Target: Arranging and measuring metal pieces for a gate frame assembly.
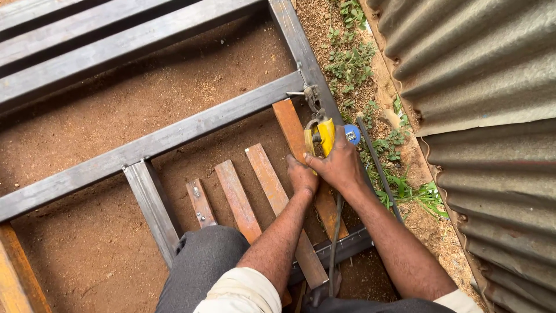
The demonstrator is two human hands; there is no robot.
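Observation:
My right hand (340, 165) grips a yellow power tool (322, 134) with a blue part at its side, held against the right rail of a grey steel tube frame (174, 133). A black cable (335, 232) trails back from the tool toward me. My left hand (301, 175) is closed and pressed down beside the tool, on a rusty flat bar (289, 124) that leans on the frame. Whether the left hand holds part of the tool is hidden by the right hand.
Several rusty flat bars (237, 200) lie on the brown dirt inside the frame, one (200, 203) with bolts. A thin dark rod (376, 165) lies over weeds to the right. Corrugated metal sheeting (492, 116) stands at the right. My grey-trousered knee (202, 261) is at the bottom.

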